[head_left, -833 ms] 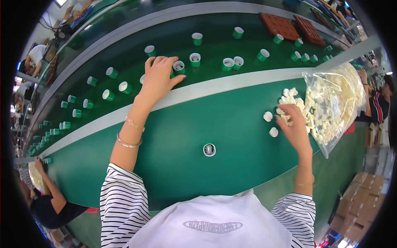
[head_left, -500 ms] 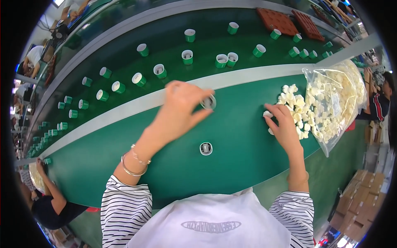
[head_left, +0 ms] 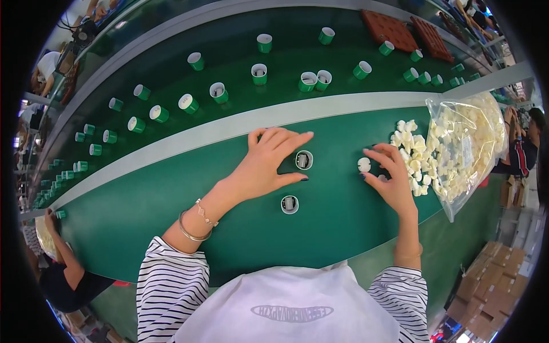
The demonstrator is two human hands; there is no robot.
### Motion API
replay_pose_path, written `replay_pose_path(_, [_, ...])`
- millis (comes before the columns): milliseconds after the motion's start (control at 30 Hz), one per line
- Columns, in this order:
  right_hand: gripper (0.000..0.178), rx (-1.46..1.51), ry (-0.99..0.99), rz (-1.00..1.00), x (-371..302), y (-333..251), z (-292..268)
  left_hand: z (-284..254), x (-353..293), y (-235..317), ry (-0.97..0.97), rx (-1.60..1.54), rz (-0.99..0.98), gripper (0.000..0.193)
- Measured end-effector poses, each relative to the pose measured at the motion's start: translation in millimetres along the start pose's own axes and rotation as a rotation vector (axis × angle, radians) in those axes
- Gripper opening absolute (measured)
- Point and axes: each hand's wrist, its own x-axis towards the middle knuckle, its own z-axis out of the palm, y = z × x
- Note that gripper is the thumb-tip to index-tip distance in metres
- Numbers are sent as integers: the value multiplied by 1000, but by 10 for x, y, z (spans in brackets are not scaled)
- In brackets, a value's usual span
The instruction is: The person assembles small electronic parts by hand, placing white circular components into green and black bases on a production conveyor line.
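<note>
My left hand [head_left: 267,162] has its thumb and fingers spread around a small round cup [head_left: 304,160], which stands on the green worktop [head_left: 246,246] with a dark and silvery part inside. No finger appears to grip it. A similar cup [head_left: 290,204] stands nearer to me, also with a silvery part in it. Between the thumb and fingertips of my right hand [head_left: 394,177] is a small white plastic cap [head_left: 364,164]. Another white piece [head_left: 382,178] shows partly under that hand. Loose white caps [head_left: 414,146] lie in a pile just right of it.
A clear plastic bag [head_left: 466,148] of white caps lies at the right. Beyond a pale rail [head_left: 343,102], several green cups [head_left: 259,74] stand on a green belt. Red-brown trays [head_left: 390,31] lie at the far right. Another person's arm [head_left: 70,263] reaches in at the left.
My left hand has set the cup down on the worktop and opened its fingers. My right hand has moved slightly off the pile with a white cap. Cups on the belt have shifted.
</note>
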Motion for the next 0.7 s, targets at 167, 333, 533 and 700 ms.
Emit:
replay_pose_path(167, [39,50,-8,-4,30,-24,56,91,-23,-93,47,98,-22,46])
replay_pose_path(333, [37,182,30,-169,247,-604,369,156,-13,-95,78,42,-40,41])
replay_pose_path(533, [36,222,-54,-243,414,-603,563,204,6,-119,80,22,-33,42])
replay_pose_path(700, [32,213,-81,-218,464,-576,568,200,19,-137,67,-10,-22,41])
